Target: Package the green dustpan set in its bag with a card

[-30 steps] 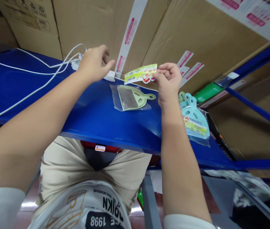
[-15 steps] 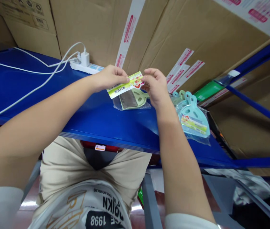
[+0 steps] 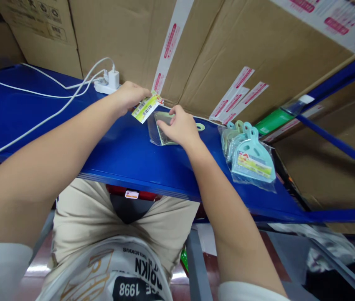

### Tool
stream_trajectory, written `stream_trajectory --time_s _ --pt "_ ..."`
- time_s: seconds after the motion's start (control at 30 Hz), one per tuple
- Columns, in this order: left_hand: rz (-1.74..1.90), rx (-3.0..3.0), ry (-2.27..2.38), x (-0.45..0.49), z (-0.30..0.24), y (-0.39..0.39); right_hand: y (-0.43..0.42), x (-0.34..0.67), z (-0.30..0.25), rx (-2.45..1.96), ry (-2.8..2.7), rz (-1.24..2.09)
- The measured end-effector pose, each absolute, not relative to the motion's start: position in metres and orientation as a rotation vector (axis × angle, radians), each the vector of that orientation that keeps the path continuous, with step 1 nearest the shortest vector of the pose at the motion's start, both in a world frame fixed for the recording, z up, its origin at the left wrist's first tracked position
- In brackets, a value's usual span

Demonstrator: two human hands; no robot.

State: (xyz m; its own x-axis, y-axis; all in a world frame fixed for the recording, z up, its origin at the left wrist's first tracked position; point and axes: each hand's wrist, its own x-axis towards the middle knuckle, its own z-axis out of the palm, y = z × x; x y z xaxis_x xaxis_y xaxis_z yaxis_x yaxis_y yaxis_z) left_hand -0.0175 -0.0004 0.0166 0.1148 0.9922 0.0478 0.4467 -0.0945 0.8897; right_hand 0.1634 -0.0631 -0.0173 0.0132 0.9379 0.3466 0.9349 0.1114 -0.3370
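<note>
Fingers of your left hand (image 3: 129, 98) pinch a yellow-green printed card (image 3: 146, 108); fingers of your right hand (image 3: 180, 126) rest, half curled, on a bagged green hand brush (image 3: 162, 123) just beneath them on the blue steel shelf (image 3: 117, 167).

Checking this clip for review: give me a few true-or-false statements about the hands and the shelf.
1. The left hand holds a printed label. True.
2. The right hand holds the label too. False: it rests on a bagged green dustpan.
3. The blue dustpans lie unbagged. False: they are in clear bags.
4. A white charger is plugged into a power strip on the blue shelf. True.
</note>
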Motion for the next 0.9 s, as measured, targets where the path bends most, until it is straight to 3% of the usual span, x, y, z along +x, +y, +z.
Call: stream_trajectory --time_s 0.37,0.9 --pt "0.904 1.763 1.414 -0.018 0.005 0.024 -0.062 0.136 -0.029 -1.857 -2.03 -0.085" --pt "0.736 1.765 1.448 -0.02 0.024 -0.005 -0.059 0.144 -0.027 -1.927 -1.928 -0.061"
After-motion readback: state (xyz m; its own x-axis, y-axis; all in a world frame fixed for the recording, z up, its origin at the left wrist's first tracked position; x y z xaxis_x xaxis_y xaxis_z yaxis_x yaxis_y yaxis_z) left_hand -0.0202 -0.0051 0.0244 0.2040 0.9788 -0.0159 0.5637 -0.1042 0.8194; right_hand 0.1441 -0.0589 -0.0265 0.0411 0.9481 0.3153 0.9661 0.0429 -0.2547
